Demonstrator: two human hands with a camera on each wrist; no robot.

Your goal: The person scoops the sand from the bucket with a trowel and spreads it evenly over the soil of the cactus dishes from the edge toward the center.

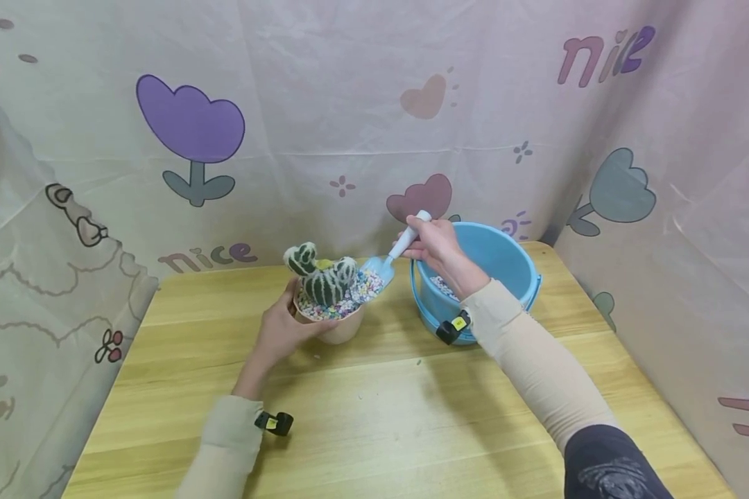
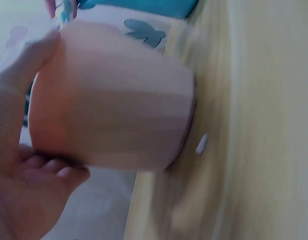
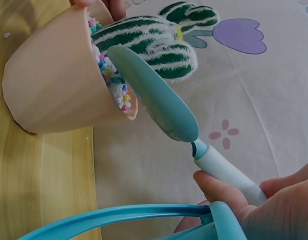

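Note:
A pinkish-beige flower pot holds a fuzzy green-and-white striped toy cactus bedded in colourful pebbles. My left hand grips the pot by its rim, thumb on the near side and fingers round the far left. In my right hand is the pale handle of a blue toy shovel. Its scoop, loaded with pebbles in the head view, tilts down to the pot's right rim, close beside the cactus. The right wrist view shows the scoop's underside, its tip at the pebbles.
To the right stands a blue bucket with some pebbles inside, partly hidden by my right arm; its handle hangs down. A stray white pebble lies on the wooden table. A printed curtain hangs behind.

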